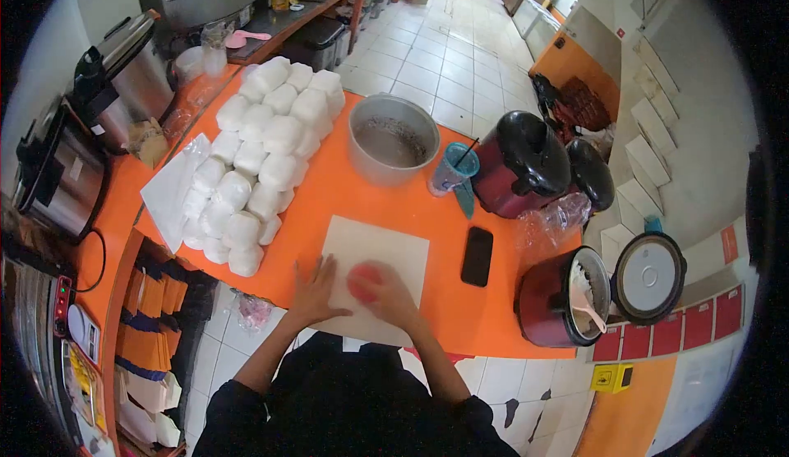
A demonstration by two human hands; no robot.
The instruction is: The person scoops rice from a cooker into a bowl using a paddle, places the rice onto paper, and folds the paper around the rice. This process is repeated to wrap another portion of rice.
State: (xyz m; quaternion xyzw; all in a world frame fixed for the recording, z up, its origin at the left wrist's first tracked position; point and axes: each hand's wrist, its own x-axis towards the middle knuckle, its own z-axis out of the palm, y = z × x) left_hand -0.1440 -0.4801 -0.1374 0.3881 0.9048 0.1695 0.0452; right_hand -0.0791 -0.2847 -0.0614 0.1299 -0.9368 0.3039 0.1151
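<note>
My left hand (314, 294) lies with fingers spread on the left part of a pale brown sheet of paper (378, 239), at the near edge of the orange table. Over the middle of the same sheet, my right hand (388, 294) grips a red round object (364, 281). Motion smears it and the fingers cover part of it, so I cannot tell its kind. Left of the sheet, white rounded packets (255, 153) are piled in rows. Beyond the paper stands a deep metal pot (393, 161), and a black phone (477, 256) lies to the right.
An uncovered rice cooker (544, 305) with a pink rice paddle (585, 305) stands at the right edge, its lid (649, 272) swung back. Behind are a blue cup (450, 173) and a closed dark red cooker (514, 169). More cookers (70, 182) line the left counter.
</note>
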